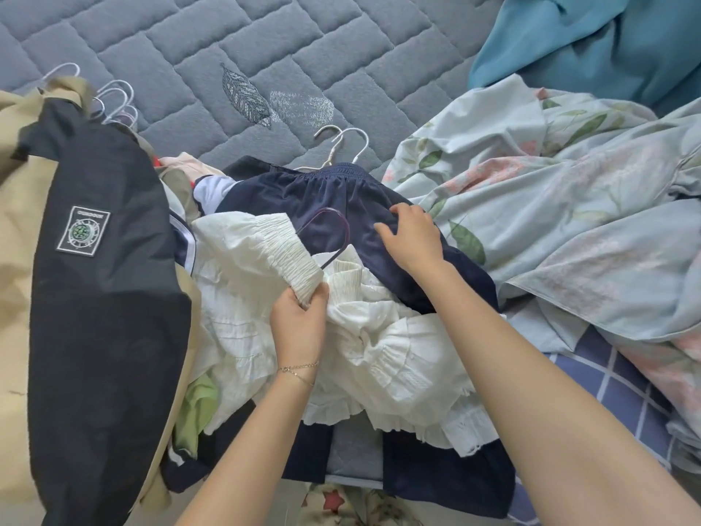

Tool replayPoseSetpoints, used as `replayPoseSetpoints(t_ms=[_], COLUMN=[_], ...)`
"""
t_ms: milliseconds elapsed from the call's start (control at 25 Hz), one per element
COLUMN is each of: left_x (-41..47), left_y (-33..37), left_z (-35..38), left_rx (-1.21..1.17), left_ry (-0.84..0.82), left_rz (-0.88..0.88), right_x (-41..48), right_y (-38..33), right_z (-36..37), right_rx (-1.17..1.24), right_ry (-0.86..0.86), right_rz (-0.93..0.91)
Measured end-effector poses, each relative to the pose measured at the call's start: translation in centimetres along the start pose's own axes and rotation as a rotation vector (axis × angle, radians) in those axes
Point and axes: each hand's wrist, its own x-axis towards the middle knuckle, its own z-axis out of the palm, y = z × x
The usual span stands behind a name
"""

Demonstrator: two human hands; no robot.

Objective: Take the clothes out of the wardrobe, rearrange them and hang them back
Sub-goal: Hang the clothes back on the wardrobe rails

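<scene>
A white ruffled garment (371, 358) lies crumpled on a pile of clothes on the bed. My left hand (299, 320) grips its smocked elastic band (292, 256) and lifts it. A dark purple hanger (333, 231) pokes out from under that band. My right hand (411, 237) rests with loosely bent fingers on navy shorts (303, 191), which lie under the white garment with their elastic waist toward the far side. Two white hanger hooks (343, 144) stick out past the waistband.
A black and beige jacket (95, 298) with a square badge lies at the left, with several white hanger hooks (113, 98) behind it. A floral sheet (550, 206) and a teal cloth (591, 47) are bunched at the right. The grey quilted mattress (227, 43) stretches beyond.
</scene>
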Motion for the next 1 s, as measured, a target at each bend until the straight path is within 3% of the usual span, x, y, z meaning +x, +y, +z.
replayPoseSetpoints(t_ms=[240,440,600,1000], left_x=[-2.0,-5.7,-10.7,-25.2], left_y=[1.5,5.6,10.3,18.9], left_z=[-1.9,-4.7,-7.6,-17.7], left_rx=[-0.008,-0.047,-0.083,-0.089], left_ry=[0.079,0.055,-0.015,0.033], left_rz=[0.017,0.063,0.146,0.275], right_x=[-4.1,-10.6,-16.5,-32.7], right_y=[-1.7,-5.7,-8.0,-14.3], right_z=[-3.7,-9.2,-15.1,-25.4], right_rx=[0.284,0.263,0.335,0.745], right_ry=[0.003,-0.034,-0.001,0.073], right_rz=[-0.041,-0.175,-0.137,-0.103])
